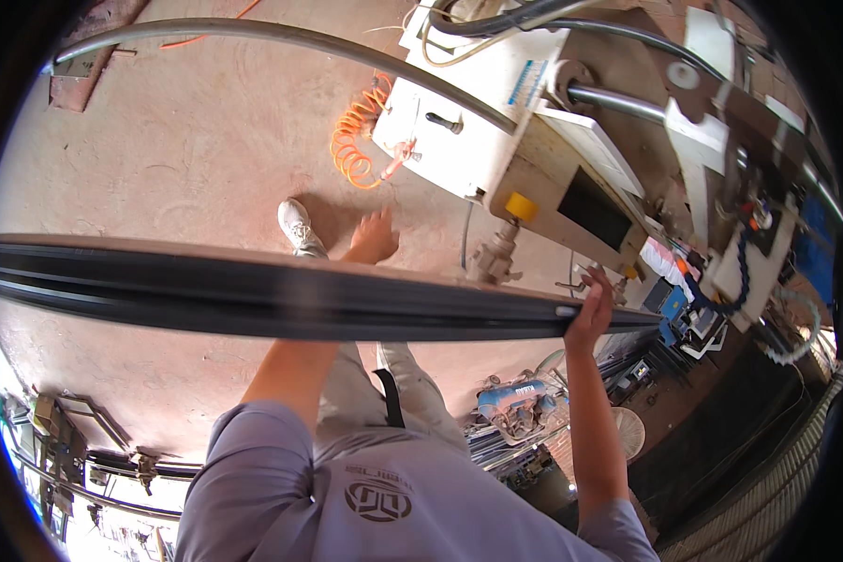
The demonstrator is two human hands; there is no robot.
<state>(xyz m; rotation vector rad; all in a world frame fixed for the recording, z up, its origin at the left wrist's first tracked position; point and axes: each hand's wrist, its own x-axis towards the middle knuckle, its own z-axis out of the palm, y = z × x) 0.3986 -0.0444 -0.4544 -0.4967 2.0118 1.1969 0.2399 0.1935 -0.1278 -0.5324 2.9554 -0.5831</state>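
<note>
A long black grooved profile bar (281, 292) crosses in front of me from the far left edge to the right of the middle. My right hand (590, 311) is wrapped round it toward its right end, thumb and fingers closed on its edge. My left forearm passes under the bar, which hides the wrist in part. Beyond the bar's far edge my left hand (375, 236) shows with its fingers loosely apart and nothing visible in them. Whether the left forearm bears the bar from below, I cannot tell.
Ahead on the right stands a white and tan machine (459, 131) with a yellow knob (521, 207). An orange coiled air hose (351, 140) hangs at its side. A curved grey rail (253, 30) spans the top. A blue compressor-like unit (515, 401) sits low at right.
</note>
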